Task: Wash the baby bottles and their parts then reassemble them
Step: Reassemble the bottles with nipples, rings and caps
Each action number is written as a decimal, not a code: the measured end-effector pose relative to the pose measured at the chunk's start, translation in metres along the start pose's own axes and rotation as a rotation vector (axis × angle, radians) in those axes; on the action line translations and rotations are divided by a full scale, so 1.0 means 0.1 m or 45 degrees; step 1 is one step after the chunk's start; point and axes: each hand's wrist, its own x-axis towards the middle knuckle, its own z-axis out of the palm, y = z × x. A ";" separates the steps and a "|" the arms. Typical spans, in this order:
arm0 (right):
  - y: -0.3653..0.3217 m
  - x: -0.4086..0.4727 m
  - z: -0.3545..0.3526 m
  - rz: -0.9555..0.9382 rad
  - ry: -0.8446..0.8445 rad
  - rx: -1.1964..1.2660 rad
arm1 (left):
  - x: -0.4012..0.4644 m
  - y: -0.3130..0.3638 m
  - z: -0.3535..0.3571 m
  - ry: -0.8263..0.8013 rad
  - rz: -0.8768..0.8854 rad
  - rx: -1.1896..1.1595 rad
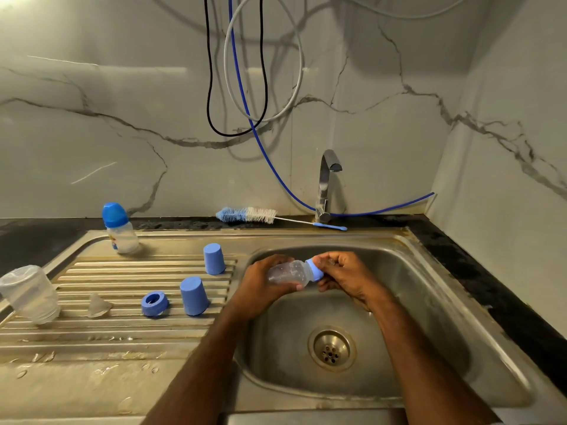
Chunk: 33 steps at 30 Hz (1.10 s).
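Head view: over the sink (429, 302), the left hand (260, 286) grips a clear bottle (288, 273) lying sideways, while the right hand (343, 277) curls round its blue collar (315, 270). On the drainboard (92, 348) to the left stand two blue caps (194, 296), a ring (154, 303), a teat (98, 306), an upturned bottle (30, 294) and, farther back, a capped bottle (120, 229). A brush (248, 215) lies by the tap (326, 185).

No legible text in view. The capped bottle (120, 230) standing at the back of the draining board (92, 338) carries a small coloured print low on its side; too small to read.
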 end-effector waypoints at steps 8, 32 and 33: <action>0.05 0.02 0.00 -0.129 0.028 0.124 | 0.04 -0.06 0.03 0.079 0.070 0.095; -0.16 -0.10 0.23 0.033 -0.104 1.029 | -0.01 0.14 0.24 -0.027 -0.321 -0.769; -0.15 -0.09 0.22 0.035 -0.115 0.951 | -0.01 0.14 0.22 -0.058 -0.373 -0.865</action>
